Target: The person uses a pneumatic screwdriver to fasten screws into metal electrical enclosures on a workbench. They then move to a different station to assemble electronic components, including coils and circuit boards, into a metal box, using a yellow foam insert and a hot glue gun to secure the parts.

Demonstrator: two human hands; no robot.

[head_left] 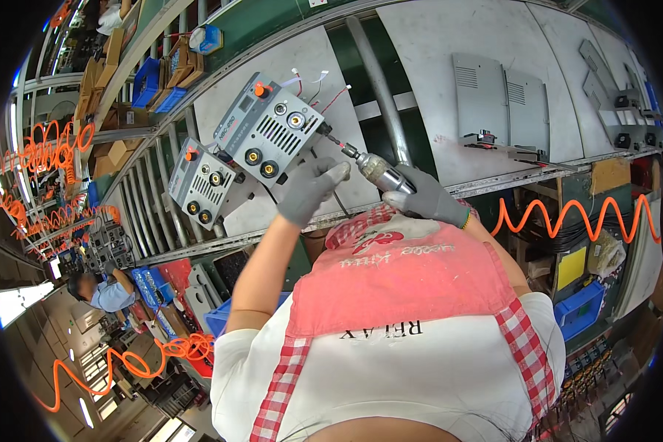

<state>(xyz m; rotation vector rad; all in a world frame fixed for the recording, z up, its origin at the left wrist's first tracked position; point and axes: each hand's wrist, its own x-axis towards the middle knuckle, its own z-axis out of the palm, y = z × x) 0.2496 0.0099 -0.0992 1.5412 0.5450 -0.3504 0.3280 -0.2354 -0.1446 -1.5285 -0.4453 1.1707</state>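
Observation:
My right hand [433,197], in a grey glove, is wrapped round a power screwdriver [379,171]. The bit points left at the lower right corner of a grey welding machine front panel [269,132], by a black foot there. That panel carries an orange knob, brass-ringed sockets and black vent slots. Just below its near edge is my left hand [311,193], also gloved, fingers curled and drawn together. Whatever those fingers hold, if anything, is too small to make out. A similar, smaller-looking welding machine [202,184] stands to the left, touching or close to the first.
Loose wires [313,87] stick up behind the machine. Grey sheet-metal covers [501,103] lie on the white bench at right. Metal rollers [151,195] run at left. Orange coiled hoses [578,217] hang nearby. A blue bin [578,313] sits below right; another person [110,291] works far left.

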